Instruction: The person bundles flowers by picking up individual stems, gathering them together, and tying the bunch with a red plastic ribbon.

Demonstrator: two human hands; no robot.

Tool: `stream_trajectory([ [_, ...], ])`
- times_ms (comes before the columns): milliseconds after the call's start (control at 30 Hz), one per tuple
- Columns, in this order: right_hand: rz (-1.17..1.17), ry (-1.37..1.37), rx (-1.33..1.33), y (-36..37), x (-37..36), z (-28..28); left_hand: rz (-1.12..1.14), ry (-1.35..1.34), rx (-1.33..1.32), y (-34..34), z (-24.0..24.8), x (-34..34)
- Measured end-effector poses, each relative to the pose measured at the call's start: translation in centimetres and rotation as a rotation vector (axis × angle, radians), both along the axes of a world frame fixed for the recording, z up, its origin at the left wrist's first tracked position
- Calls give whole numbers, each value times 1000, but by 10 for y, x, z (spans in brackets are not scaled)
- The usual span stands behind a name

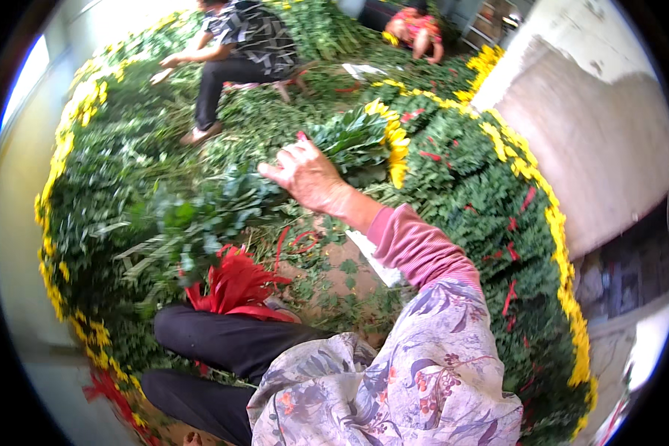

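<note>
My right hand [305, 176] reaches out in the middle, its back up, thumb toward the left and the other fingers curled. A small red bit shows at its fingertips. What the fingers hold, if anything, is hidden. Just right of it lies a bunch of yellow flowers [392, 145] with leafy green stems running back toward the hand. Nearer my knees stands a bundle of red strips [239, 282]. Blurred leafy stems [186, 215] lie to the left of the hand. My left hand is out of sight.
Rows of bundled stems edged with yellow flowers [561, 253] curve along the right, some tied in red. More yellow flower heads [56, 178] line the left wall. One person [249, 44] sits at the upper left; another person [418, 31] crouches farther back. A pale wall [587, 126] rises at right.
</note>
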State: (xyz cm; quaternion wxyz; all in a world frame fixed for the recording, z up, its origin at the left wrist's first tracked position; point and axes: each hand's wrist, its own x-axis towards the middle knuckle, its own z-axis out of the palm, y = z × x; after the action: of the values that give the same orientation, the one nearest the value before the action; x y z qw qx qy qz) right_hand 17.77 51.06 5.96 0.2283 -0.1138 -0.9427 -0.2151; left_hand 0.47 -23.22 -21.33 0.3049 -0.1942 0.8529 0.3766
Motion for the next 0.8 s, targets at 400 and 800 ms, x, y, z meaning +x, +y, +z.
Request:
stream_trajectory([
  [400,-487,-325,-91,62,317,-6,-499,361,70,174,54,-241],
  [800,-1127,-211,-663,59,352,-150,-479,439,298,291,138,-156],
])
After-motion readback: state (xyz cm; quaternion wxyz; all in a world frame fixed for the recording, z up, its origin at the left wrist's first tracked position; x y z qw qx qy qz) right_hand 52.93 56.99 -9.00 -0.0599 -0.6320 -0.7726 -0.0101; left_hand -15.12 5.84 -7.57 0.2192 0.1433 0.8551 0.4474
